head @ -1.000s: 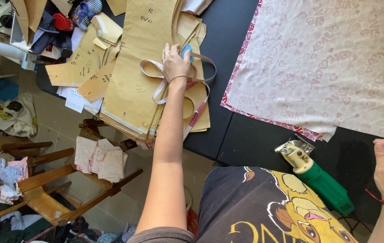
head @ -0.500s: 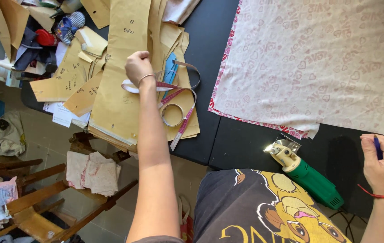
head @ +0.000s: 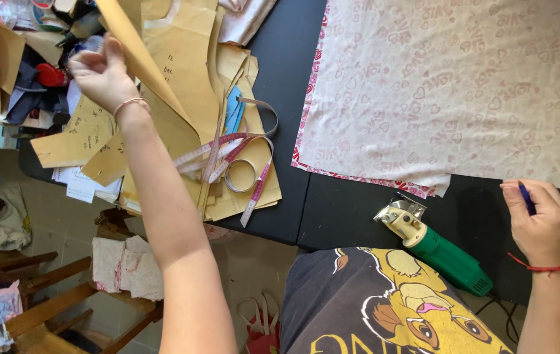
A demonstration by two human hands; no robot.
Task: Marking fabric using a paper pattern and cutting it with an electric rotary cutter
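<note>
My left hand (head: 101,75) is raised at the upper left and pinches the edge of a brown paper pattern piece (head: 137,56), lifting it off the pile of paper patterns (head: 185,59). A pink and white measuring tape (head: 240,164) lies coiled on that pile, next to a blue object (head: 233,109). My right hand (head: 538,219) rests on the black table (head: 293,78) at the right and grips a blue pen (head: 524,196). Pale fabric with pink hearts (head: 450,85) is spread over the table between my hands.
A green electric cutter (head: 437,249) lies at the table's near edge, below the fabric. More clutter and paper pieces (head: 70,141) hang off the left end. Wooden chairs (head: 50,308) with cloth scraps (head: 126,265) stand on the floor at the lower left.
My left hand has moved left, away from the measuring tape, and lifted a brown pattern piece. My right hand has stayed on the table with the pen.
</note>
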